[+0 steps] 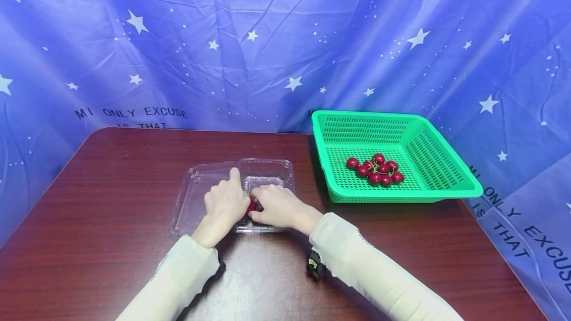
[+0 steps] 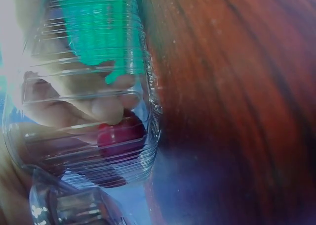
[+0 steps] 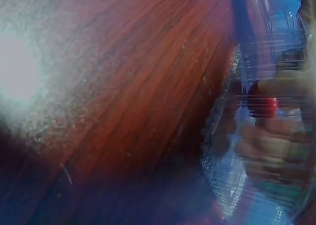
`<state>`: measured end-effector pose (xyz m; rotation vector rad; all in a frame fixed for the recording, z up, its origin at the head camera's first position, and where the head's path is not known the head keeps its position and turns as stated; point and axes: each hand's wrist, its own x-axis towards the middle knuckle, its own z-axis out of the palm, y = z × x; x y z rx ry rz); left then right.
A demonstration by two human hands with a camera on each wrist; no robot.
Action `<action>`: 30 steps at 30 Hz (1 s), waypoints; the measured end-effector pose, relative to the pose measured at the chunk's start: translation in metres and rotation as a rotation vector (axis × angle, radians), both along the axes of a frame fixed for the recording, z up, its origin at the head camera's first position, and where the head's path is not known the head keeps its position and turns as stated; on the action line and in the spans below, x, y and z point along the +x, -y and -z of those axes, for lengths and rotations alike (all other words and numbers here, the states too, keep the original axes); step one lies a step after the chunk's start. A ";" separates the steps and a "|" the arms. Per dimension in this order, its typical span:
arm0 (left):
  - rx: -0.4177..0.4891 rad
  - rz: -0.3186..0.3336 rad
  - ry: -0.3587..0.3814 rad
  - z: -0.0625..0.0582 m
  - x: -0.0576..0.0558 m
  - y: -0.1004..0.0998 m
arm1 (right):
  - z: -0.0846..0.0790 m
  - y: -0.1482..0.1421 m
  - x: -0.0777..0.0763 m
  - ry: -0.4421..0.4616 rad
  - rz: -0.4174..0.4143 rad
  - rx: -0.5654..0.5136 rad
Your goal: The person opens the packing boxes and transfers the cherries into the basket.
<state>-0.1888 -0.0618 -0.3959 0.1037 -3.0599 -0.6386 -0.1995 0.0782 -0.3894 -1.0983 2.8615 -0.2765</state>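
Observation:
A clear plastic clamshell box (image 1: 263,167) lies with its lid (image 1: 189,197) folded out to the left. My right hand (image 1: 278,205) reaches into the box, its thumb and fingers bent about a dark red cherry (image 1: 252,205). Beside it my left hand (image 1: 225,204) lies over the hinge side, one digit pointing away from me; its other fingertips are hidden. Through the ribbed wall in the left wrist view, fingertips touch the cherry (image 2: 121,136). In the right wrist view, the blurred cherry (image 3: 269,106) shows through the plastic next to fingers.
A green slatted basket (image 1: 446,193) stands at the right back of the brown table (image 1: 111,212), with several cherries (image 1: 376,170) grouped on its floor. Behind the table hangs a blue curtain (image 1: 258,73) printed with stars.

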 end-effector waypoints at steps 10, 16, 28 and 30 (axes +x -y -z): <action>0.003 -0.005 0.005 0.000 0.000 0.000 | 0.001 0.008 0.002 -0.068 0.064 -0.023; 0.004 -0.005 0.002 0.001 -0.002 -0.001 | 0.005 0.011 0.002 -0.134 0.053 -0.022; 0.007 -0.006 -0.019 0.001 -0.001 0.000 | 0.009 0.013 0.001 -0.172 0.054 -0.005; 0.008 -0.004 -0.020 0.001 -0.001 0.000 | 0.009 0.014 0.001 -0.164 0.066 0.008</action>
